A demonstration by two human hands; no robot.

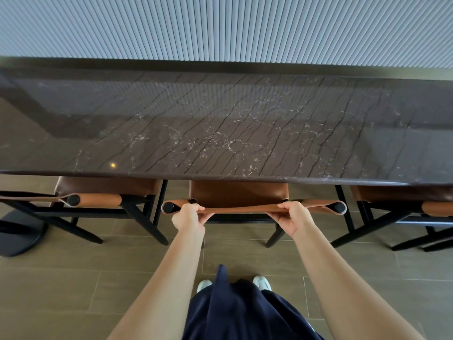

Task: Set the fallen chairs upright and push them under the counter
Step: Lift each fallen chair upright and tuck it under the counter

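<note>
Ribbed pale panelling (220, 25) is seen along the back, and below it a dark, glossy, veined stone counter (220, 123) runs across the whole view. The floor (73, 278) is laid with brown wood-look tiles.

Three chairs with black frames and tan leather are lined up at the near edge of the counter, all upright. The middle chair (239, 193) is placed with its seat partly hidden beneath the counter edge, while its backrest strap (240, 209), stretched between two black round-ended posts, remains on the near side.

This strap is gripped by both hands. The left hand (187, 218) is closed on the strap just inside the left post, with the fingers curled over the top edge. The right hand (291, 218) is closed on it in the same way near the right post. Both arms are stretched forward.

The left chair (105, 188) and the right chair (392, 193) are likewise tucked partly under the counter, each just beside the middle one and not touched by either hand. A black round base (17, 239) is seen on the floor at the far left. White shoes (204, 284) and a navy garment (240, 315) are visible at the bottom.
</note>
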